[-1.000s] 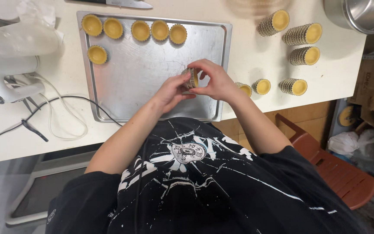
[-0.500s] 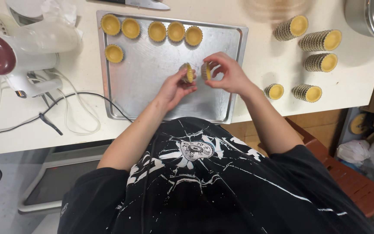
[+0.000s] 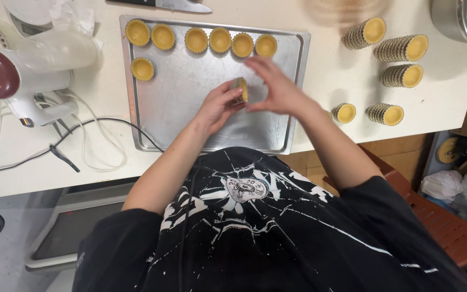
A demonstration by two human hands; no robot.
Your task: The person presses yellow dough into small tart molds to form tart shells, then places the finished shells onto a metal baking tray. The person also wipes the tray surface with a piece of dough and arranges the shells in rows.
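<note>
— How far along is the tray (image 3: pixel 190 116)?
— Seven tart shells (image 3: pixel 220 40) sit along its far edge; most of it is bare, and stacks (image 3: pixel 401 48) wait on the tabletop (image 3: pixel 328 75).
— And the hands?
— The left hand (image 3: pixel 217 105) pinches a small fluted shell (image 3: pixel 240 90), tipped on edge above the tray. The right hand (image 3: pixel 277 86) is blurred, fingers loose, beside it.

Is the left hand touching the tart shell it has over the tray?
Touching. The head view shows the left hand with its fingertips closed around the tart shell, lifted above the baking tray.
</note>
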